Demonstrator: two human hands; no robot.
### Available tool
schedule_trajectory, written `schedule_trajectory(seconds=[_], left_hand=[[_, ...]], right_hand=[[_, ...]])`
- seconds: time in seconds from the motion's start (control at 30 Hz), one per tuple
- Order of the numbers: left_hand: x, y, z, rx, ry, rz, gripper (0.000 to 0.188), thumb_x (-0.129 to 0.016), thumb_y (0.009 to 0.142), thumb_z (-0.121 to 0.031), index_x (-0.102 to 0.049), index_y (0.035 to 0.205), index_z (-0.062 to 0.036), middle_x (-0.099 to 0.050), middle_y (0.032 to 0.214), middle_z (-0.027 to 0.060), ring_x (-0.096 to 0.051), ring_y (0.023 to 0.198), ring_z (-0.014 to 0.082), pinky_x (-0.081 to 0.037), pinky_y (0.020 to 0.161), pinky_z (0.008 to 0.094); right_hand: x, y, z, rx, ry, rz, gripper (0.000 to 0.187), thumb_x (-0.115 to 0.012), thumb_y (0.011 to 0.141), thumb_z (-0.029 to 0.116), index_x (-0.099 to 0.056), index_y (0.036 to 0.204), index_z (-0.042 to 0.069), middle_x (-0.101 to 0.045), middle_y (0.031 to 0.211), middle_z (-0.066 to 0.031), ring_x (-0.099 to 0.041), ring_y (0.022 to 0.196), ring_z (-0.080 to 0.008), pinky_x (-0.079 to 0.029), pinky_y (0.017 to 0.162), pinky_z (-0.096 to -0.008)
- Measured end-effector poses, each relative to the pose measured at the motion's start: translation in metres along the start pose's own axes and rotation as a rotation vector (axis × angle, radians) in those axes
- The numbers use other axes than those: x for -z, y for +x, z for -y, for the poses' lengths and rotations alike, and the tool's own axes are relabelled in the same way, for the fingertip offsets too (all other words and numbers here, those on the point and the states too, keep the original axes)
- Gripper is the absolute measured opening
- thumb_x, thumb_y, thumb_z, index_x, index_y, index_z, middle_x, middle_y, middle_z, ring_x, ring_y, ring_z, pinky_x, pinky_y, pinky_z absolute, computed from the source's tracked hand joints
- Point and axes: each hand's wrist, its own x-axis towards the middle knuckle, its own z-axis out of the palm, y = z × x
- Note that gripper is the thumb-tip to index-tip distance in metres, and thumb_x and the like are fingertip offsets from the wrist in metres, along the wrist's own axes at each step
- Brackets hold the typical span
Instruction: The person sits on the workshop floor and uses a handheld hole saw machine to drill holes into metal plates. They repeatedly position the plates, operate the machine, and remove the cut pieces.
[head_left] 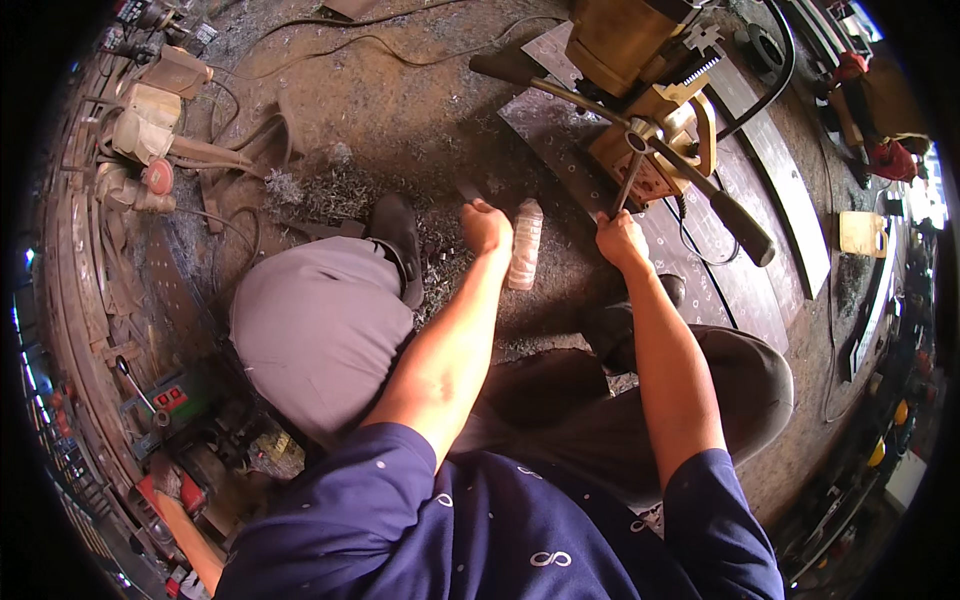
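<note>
My right hand (622,240) is closed around one spoke (629,183) of the feed handle on a yellow magnetic drill (612,45). The drill stands on dark steel plates (745,235) with holes in them, to the front right. My left hand (487,228) is closed on a flat dark strip (467,189), whose end sticks out past the fingers; its kind is unclear. Just right of that hand, a clear plastic bottle (525,245) lies on the floor between my hands. The drill's cutting tip is hidden.
Metal shavings (345,185) litter the floor by my left shoe (396,235). Cables (400,50) cross the ground ahead. Clamp-like machine parts (145,125) line the left. Another person's forearm (190,535) reaches in at lower left. A yellowish jerrycan (862,234) stands far right.
</note>
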Motion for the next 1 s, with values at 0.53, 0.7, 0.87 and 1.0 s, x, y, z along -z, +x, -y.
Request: schedule_trajectory(seconds=[0.53,0.7,0.87,1.0], left_hand=[[0.002,0.014,-0.024,0.381,-0.265,0.059,0.026,-0.046,0.105,-0.018,-0.062,0.112,0.0009,-0.073,0.099,0.0273,-0.076,0.074,0.0378,-0.061,0.063,0.0470],[0.028,-0.003,0.058,0.386,-0.158,0.056,0.034,-0.047,0.108,-0.030,-0.055,0.123,-0.0008,-0.069,0.092,0.0247,-0.075,0.077,0.0354,-0.061,0.069,0.0468],[0.020,-0.029,-0.005,0.143,0.335,0.032,0.048,-0.056,0.099,-0.037,-0.058,0.125,0.0033,-0.059,0.132,0.0297,-0.061,0.124,0.0429,-0.052,0.100,0.0546],[0.022,0.004,-0.097,-0.293,-0.347,-0.144,0.058,-0.052,0.104,-0.045,-0.059,0.122,0.0107,-0.067,0.113,0.0293,-0.065,0.102,0.0455,-0.052,0.090,0.0534]], right_hand=[[0.000,-0.001,-0.016,-0.017,0.021,-0.019,0.057,-0.054,0.103,0.050,-0.059,0.121,-0.004,-0.068,0.118,-0.0343,-0.065,0.116,-0.0501,-0.050,0.101,-0.0545],[-0.001,-0.002,-0.008,0.012,0.003,-0.031,0.057,-0.053,0.102,0.050,-0.059,0.121,-0.004,-0.068,0.116,-0.0355,-0.066,0.114,-0.0513,-0.051,0.099,-0.0549],[0.011,-0.018,-0.046,-0.027,0.020,-0.103,0.055,-0.057,0.098,0.046,-0.060,0.119,-0.004,-0.070,0.113,-0.0350,-0.067,0.109,-0.0513,-0.052,0.097,-0.0558],[0.030,-0.050,-0.041,0.066,-0.033,-0.154,0.043,-0.060,0.095,0.038,-0.062,0.112,-0.001,-0.072,0.106,-0.0315,-0.070,0.103,-0.0491,-0.053,0.093,-0.0554]])
